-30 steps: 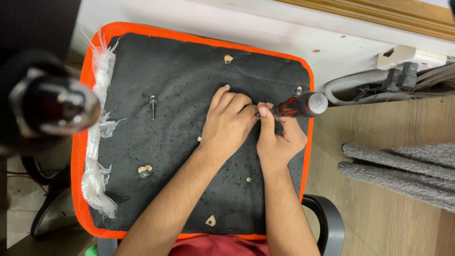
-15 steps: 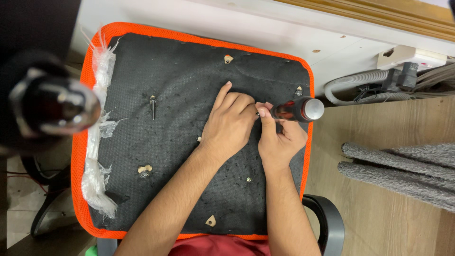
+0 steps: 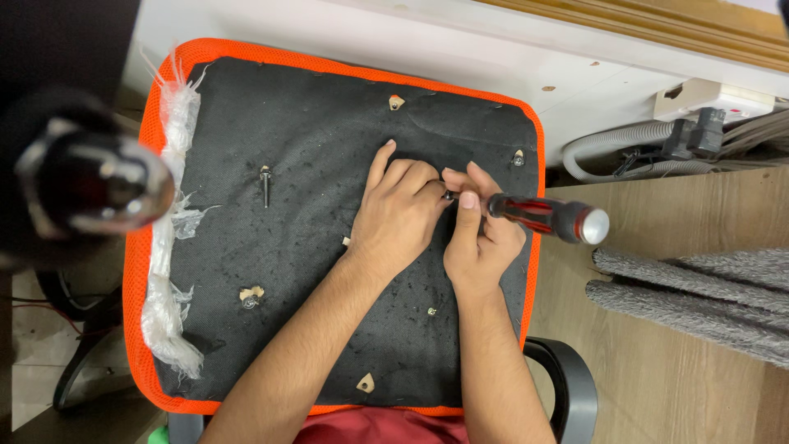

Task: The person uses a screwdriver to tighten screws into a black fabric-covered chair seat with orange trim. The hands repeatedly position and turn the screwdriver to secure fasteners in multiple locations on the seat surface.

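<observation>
The left hand [image 3: 399, 215] was pressed flat on the black seat cushion [image 3: 329, 164], fingers unclenched. A red-and-black screwdriver [image 3: 542, 215] was gripped in the right hand [image 3: 481, 238] near the cushion's orange right edge — open fabric lay leftward, around a loose bolt [image 3: 265, 184].

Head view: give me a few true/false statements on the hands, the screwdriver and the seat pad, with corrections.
1. The right hand grips a red-and-black screwdriver. True.
2. The left hand is lifted clear of the black seat underside. False: it rests on the fabric, next to the screwdriver tip.
3. A loose bolt lies on the fabric, apart from both hands. True.
4. The pad's border is blue. False: the orange mesh edge runs round it.
5. The white frayed stuffing shows along the pad's right edge. False: it is on the left edge.
</observation>
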